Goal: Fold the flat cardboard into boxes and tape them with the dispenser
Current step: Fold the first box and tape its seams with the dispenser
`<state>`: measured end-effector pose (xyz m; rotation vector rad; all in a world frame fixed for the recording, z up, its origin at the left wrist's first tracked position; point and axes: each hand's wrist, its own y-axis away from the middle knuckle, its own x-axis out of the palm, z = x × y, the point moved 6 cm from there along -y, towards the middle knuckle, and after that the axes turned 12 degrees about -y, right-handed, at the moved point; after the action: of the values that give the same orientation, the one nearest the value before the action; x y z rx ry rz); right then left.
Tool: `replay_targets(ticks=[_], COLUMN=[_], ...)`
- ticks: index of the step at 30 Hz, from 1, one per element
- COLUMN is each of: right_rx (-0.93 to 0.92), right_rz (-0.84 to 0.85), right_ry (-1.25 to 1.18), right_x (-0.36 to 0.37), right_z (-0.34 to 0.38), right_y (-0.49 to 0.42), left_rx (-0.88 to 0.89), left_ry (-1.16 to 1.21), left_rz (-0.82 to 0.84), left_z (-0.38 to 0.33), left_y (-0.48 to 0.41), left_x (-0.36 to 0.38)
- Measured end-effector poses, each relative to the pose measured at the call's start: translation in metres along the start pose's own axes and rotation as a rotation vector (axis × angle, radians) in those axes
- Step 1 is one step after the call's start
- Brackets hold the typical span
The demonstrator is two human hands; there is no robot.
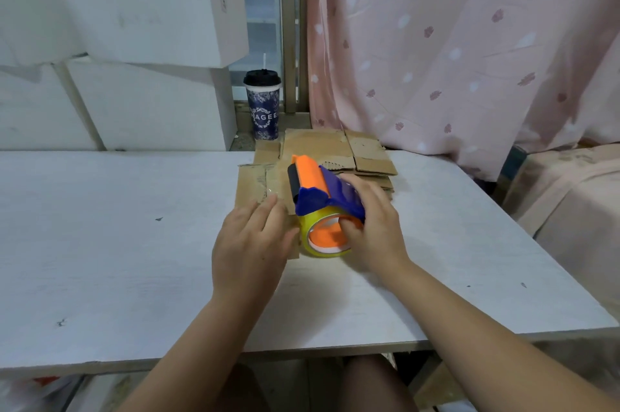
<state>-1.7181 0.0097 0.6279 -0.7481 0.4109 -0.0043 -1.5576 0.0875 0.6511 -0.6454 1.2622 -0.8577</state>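
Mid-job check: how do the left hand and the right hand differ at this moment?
The left hand lies flat with straight fingers on the cardboard; the right hand curls round the tape dispenser. The left hand holds nothing, while the right hand grips the tape dispenser, thumb inside the tape roll. Both are bare and work over the same cardboard.

Dark-blue cup [263,109]: white letters "HAGEE", start cut off.

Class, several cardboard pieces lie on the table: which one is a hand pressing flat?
The nearest cardboard piece, under the left hand; the other pieces sit stacked farther back, beyond the tape dispenser.
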Motion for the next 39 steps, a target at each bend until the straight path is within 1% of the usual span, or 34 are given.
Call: replay_targets(ticks=[2,4,6,10,15,19,23,26,30,32,35,39], right_rx=[0.047,0.079,0.087,0.074,-0.033,0.017,0.079,0.07,-0.082,-0.099,-0.098,-0.193], right_rz=[0.01,0.024,0.03,0.032,0.084,0.068,0.078,0.196,0.304,0.339,0.348,0.283], right_ry=[-0.027,-0.039,-0.036,-0.034,0.061,0.01,-0.053,0.022,0.181,0.214,0.261,0.388], right_x=[-0.001,-0.001,-0.001,-0.003,-0.005,-0.003,-0.007,-0.012,-0.019,-0.021,-0.017,-0.016], right_z=[-0.006,-0.011,-0.013,-0.011,-0.003,-0.006,-0.01,-0.007,0.01,0.016,0.02,0.021], right_y=[0.001,0.002,0.004,0.007,0.01,0.01,0.004,0.001,-0.012,-0.018,-0.02,-0.018], left_rx=[-0.042,-0.05,-0.063,-0.122,-0.175,-0.211,-0.183,-0.175,-0.227,-0.226,-0.248,-0.25], left_ry=[-0.016,-0.038,-0.031,-0.023,0.0,0.028,0.035,0.03,0.026,0.027,0.043,0.055], left_rz=[0.139,0.186,0.169,0.083,0.052,0.025,-0.009,-0.037,0.003,0.019,0.048,0.101], left_z=[0.001,0.001,0.001,0.001,0.001,0.001,0.004,0.004,0.003,0.004,0.006,0.006], left_y=[0.002,0.005,0.004,0.004,0.001,-0.001,0.001,0.0,-0.004,-0.003,-0.005,-0.009], left_x=[0.009,0.012,0.012,0.011,0.014,0.015,0.014,0.012,0.013,0.014,0.014,0.014])
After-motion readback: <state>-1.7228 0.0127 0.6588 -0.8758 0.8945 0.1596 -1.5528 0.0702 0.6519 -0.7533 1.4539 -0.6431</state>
